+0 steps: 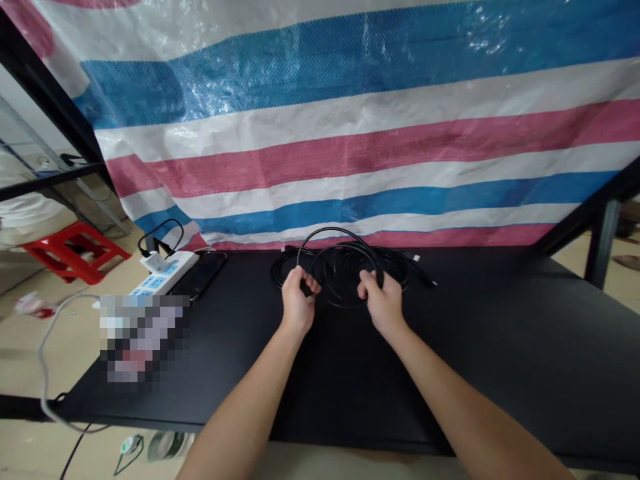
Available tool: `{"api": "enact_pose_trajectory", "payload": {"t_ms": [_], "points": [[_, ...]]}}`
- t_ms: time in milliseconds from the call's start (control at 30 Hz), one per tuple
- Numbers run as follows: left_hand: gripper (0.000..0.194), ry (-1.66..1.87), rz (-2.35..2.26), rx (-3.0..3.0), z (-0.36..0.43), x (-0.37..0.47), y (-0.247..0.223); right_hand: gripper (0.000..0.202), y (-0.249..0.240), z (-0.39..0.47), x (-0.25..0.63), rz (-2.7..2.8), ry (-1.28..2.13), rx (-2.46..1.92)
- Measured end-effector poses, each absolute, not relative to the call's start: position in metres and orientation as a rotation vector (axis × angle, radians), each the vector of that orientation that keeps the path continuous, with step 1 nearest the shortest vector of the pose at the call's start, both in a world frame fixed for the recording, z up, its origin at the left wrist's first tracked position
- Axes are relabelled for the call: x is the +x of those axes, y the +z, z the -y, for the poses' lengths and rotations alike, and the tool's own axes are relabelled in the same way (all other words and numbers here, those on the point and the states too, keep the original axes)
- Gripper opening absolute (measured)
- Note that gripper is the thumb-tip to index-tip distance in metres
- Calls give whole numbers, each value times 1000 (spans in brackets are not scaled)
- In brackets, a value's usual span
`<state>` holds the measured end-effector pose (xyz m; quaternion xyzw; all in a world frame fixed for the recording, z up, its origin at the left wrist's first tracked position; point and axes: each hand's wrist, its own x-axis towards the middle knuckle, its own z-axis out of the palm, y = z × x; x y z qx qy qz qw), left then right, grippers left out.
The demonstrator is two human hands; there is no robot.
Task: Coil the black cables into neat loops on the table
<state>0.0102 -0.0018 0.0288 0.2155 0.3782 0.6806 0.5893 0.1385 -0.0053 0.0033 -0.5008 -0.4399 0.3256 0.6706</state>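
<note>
Left grip (299, 300): fingers closed on a black cable (334, 229). Right grip (385, 300): also closed on it, thumb and fingers together. The cable arches between the two grips, above the counter (510, 340); further strands loop beside the right grip. Which strands belong to the held length: cannot tell.

Just beyond the grips: coiled black cables (406, 272) on the counter, spreading to either side. A pale connector (416, 258) shows right of the right grip, at the far edge of the coils.

Left of the left grip, well apart: a dark phone-like device (213, 268), lying flat beside a white power strip (176, 272) with a white adapter (156, 263) plugged in. Nearer on that side, a patch is pixelated, contents unreadable.

Behind both grips: a striped sheet (350, 153), blue, white and pink. Far left, on the floor: a red stool (75, 252).
</note>
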Motion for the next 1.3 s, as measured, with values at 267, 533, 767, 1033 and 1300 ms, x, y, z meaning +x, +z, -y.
{"api": "enact_pose_trajectory", "payload": {"t_ms": [267,533,767,1033,1300], "points": [[44,1699,-917,408,-8,-9,32,58,27,-2,159,589,956,-999],[35,1216,-893,848,3,7,17,62,27,3,165,579,1295,-734],[48,940,-980,835,8,12,17,65,14,7,147,874,1300,-740],[31,1331,-1276,915,-8,-8,15,63,26,-11,118,1002,1288,-832],[8,1610,-1396,687,-21,-34,23,33,37,-53,73,1503,622,-1791]]}}
